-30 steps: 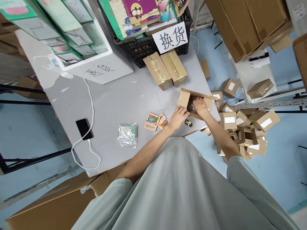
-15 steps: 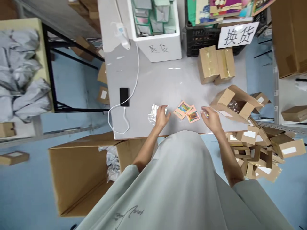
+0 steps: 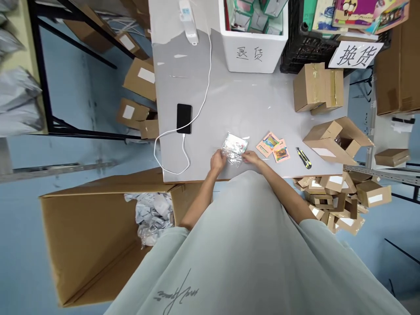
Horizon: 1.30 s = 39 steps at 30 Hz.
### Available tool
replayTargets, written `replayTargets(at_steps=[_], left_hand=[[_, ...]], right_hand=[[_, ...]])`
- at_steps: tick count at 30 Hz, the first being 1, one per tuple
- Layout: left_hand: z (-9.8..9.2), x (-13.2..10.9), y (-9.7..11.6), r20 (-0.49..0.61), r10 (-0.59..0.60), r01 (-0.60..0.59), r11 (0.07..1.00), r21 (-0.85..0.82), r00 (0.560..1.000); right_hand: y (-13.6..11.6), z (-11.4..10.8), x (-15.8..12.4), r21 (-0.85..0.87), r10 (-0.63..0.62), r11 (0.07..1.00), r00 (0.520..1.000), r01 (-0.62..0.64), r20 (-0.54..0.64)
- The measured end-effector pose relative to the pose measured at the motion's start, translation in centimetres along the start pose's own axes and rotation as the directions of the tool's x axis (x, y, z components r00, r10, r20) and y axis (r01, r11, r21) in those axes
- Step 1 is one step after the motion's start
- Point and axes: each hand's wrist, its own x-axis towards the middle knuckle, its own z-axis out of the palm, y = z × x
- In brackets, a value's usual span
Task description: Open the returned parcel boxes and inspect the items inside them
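A grey-topped table spreads across the middle, and by its near left corner gapes a large open cardboard carton with crumpled grey plastic inside. On the table's far side stand a black plastic crate of books, fronted by a sign lettered 换货, and a white box handwritten 退货, holding green-and-white cartons. At the right edge sits an open shipping carton; between it and the crate are two taped cartons. A white power strip lies far left. Near the front edge is a clear-wrapped packet, the left hand pinching its left side, the right hand its right. Left of it lies a black smartphone, a white cable crossing one corner; right of it, two overlapping picture cards, then a yellow-and-black utility knife
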Motion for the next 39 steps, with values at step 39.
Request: replayTargets(at_steps=[39], left_hand=[[0.2, 0.2, -5.5, -0.087, -0.123, 0.067, 0.877, -0.475, 0.989]], right_hand=[[4.1, -2.0, 0.7, -0.498, -0.159, 0.867, 0.954, 0.013, -0.253]])
